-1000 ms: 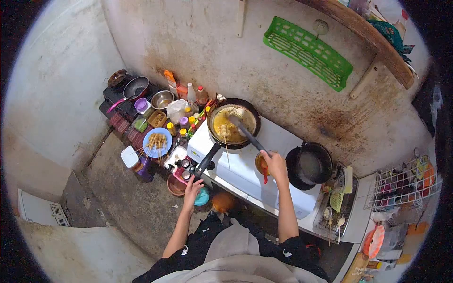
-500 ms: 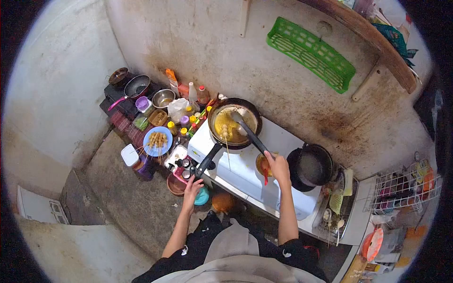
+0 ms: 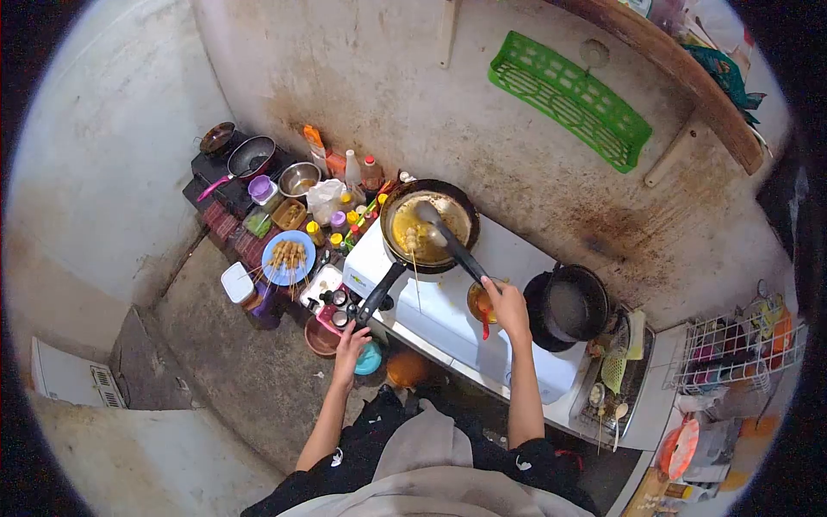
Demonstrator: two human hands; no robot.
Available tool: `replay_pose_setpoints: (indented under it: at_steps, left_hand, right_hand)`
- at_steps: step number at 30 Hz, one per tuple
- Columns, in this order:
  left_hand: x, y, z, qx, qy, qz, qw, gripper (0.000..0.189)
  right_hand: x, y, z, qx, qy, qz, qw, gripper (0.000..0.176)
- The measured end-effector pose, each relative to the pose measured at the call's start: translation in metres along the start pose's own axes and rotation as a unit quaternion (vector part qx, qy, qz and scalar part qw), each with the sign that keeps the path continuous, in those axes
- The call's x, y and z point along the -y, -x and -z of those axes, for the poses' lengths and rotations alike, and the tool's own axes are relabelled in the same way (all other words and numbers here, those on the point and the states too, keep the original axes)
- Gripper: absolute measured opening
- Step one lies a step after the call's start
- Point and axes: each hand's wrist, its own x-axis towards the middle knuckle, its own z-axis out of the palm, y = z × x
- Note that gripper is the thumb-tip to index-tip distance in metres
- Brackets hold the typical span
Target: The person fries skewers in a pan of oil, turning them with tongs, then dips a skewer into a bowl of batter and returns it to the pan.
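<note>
A frying pan [image 3: 469,211] with yellowish liquid in it sits on the white stove [image 3: 448,326]. My left hand [image 3: 351,346] is wrapped round the end of its long black handle [image 3: 379,295]. In my right hand [image 3: 508,306] is a black-handled spatula [image 3: 457,248], its grey head over the far side of the pan. A skewer of pale food [image 3: 412,243] lies in the liquid, its stick poking out over the near rim. Below my right hand stands a bowl of orange-brown sauce [image 3: 479,302] with a red utensil [image 3: 486,330] in it.
Left of the stove are a blue plate [image 3: 298,274] of several skewers, bottles [image 3: 371,174], a steel bowl [image 3: 299,178] and a small pan [image 3: 251,158]. A black wok [image 3: 575,302] stands right. A green rack [image 3: 568,99] hangs on the wall.
The spatula head has shifted slightly left within the pan. My left hand still grips the pan handle, and the skewer in the pan looks unmoved.
</note>
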Motion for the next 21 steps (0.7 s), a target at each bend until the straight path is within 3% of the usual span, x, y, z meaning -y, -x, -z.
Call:
replay_pose_setpoints:
  at_steps: [2,17,21]
  left_hand:
    - [0.000,-0.001,0.000,0.003,-0.001,-0.005,1.000,0.051]
    - [-0.002,-0.001,-0.002,-0.003,0.000,0.007,1.000,0.048]
    - [-0.002,-0.002,-0.003,0.003,0.000,-0.002,1.000,0.049]
  right_hand:
    - [-0.015,-0.008,-0.011,-0.069,0.034,0.064,0.995,0.047]
    - [-0.008,-0.002,-0.008,-0.038,0.034,0.019,0.999,0.047]
    - [-0.018,-0.006,-0.011,-0.029,0.061,0.061,0.996,0.048]
